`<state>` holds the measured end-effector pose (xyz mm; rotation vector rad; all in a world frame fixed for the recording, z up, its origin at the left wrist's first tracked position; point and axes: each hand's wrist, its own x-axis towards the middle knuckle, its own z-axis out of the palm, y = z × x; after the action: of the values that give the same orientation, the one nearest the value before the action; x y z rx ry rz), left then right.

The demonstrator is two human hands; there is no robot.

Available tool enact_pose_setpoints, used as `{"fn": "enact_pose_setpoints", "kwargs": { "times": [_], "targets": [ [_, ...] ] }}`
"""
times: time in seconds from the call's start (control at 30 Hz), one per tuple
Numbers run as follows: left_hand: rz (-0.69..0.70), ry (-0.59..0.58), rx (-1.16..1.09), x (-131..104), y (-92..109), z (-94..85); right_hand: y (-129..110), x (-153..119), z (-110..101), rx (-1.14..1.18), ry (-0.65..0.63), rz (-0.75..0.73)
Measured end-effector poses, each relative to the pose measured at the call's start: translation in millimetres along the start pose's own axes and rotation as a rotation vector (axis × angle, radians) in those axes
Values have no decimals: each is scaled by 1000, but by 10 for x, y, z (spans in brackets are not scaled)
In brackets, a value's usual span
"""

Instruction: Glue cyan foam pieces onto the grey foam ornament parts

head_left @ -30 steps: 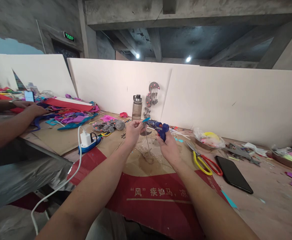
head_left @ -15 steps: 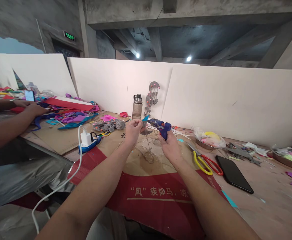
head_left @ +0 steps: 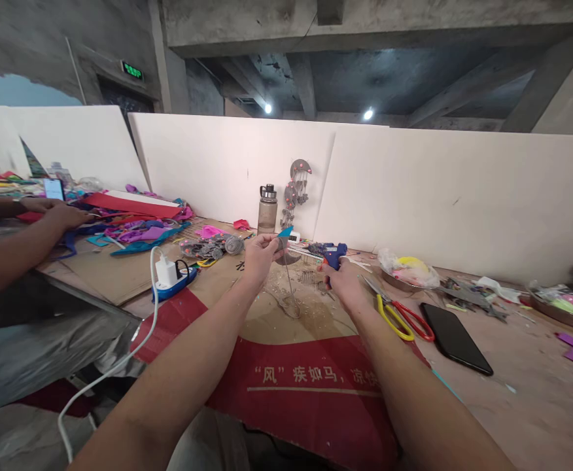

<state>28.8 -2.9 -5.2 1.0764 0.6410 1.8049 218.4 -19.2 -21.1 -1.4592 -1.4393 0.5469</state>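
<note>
My left hand (head_left: 261, 259) is closed in a pinch on a small grey felt piece (head_left: 282, 244), with a pointed blue piece (head_left: 285, 231) sticking up from it. A thin string (head_left: 290, 281) hangs from there down to the cardboard. To the right, my right hand (head_left: 346, 282) is wrapped round the handle of a blue hot glue gun (head_left: 334, 252), whose nozzle points left, away from the felt. A grey crescent-shaped piece (head_left: 289, 259) shows just below and beyond my left fingertips.
Yellow-and-red-handled scissors (head_left: 398, 314) and a black phone (head_left: 456, 337) lie right. A bottle (head_left: 267, 209) and hanging grey ornament (head_left: 298, 186) stand behind. Left are a blue power strip (head_left: 174, 286), a white cable (head_left: 134, 350) and a co-worker's arms (head_left: 36, 242).
My right hand has moved the glue gun right and slightly down, away from the felt piece. My left hand keeps its pinch in nearly the same place.
</note>
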Motion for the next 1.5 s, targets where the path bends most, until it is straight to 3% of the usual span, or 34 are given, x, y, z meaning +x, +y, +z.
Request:
{"fn": "enact_pose_setpoints", "kwargs": {
  "times": [0.07, 0.13, 0.3, 0.37, 0.43, 0.53, 0.6, 0.7, 0.93, 1.13, 1.5],
  "targets": [
    [8, -19, 25, -18, -9, 12, 118, 64, -24, -86, -68, 112],
    [12, -51, 58, -34, -20, 22, 201, 87, -68, -187, -57, 140],
    [85, -101, 217, -55, -77, 35, 106, 2, -121, -251, 165, -5],
    [165, -107, 324, -67, -111, 37, -33, -64, -40, -151, 171, -98],
    [256, -118, 445, -88, -137, 40, -170, -132, 104, 81, 48, -146],
    [365, -142, 595, -139, -142, 53, -298, -208, 338, 574, -143, -110],
    [384, -147, 625, -176, -123, 74, -320, -231, 427, 723, -186, -66],
    [314, -149, 549, -219, -91, 120, -299, -233, 416, 727, -141, -81],
    [64, -179, 214, -219, -125, 176, -301, -230, 216, 449, -17, -224],
    [-12, -190, 124, -234, -122, 177, -376, -265, 171, 333, 60, -247],
    [-144, -225, -25, -288, -64, 230, -346, -260, 163, 293, 57, -214]
  ]
}}
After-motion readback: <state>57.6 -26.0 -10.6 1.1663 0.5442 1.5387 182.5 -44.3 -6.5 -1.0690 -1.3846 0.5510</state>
